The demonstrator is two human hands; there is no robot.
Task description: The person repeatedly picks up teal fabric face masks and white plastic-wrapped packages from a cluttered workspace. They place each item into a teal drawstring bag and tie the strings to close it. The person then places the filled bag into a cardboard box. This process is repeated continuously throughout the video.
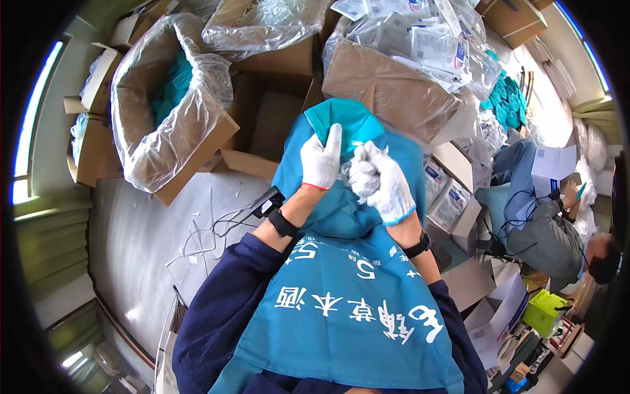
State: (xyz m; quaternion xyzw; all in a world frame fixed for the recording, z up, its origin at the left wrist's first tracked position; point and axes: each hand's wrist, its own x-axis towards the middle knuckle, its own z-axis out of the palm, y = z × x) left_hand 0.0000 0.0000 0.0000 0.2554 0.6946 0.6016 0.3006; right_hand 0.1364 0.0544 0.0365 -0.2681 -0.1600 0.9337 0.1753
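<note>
A small teal cloth piece, smooth and folded, lies over my lap. My left hand, in a white knit glove, grips its near left edge, with one finger stretched along the fabric. Close to the cloth's near right edge is my right hand, also gloved, its greyish fingers curled into a pinch. Whatever sits between those fingertips is too small to make out. A tiny white mark shows on the cloth beside them. Under both hands spreads the darker teal apron with white lettering that I wear.
Ahead stand a plastic-lined carton with teal cloth inside, an open brown carton, and a carton heaped with clear packets. Cables trail over the floor at left. A seated person works at right, near a box of packets.
</note>
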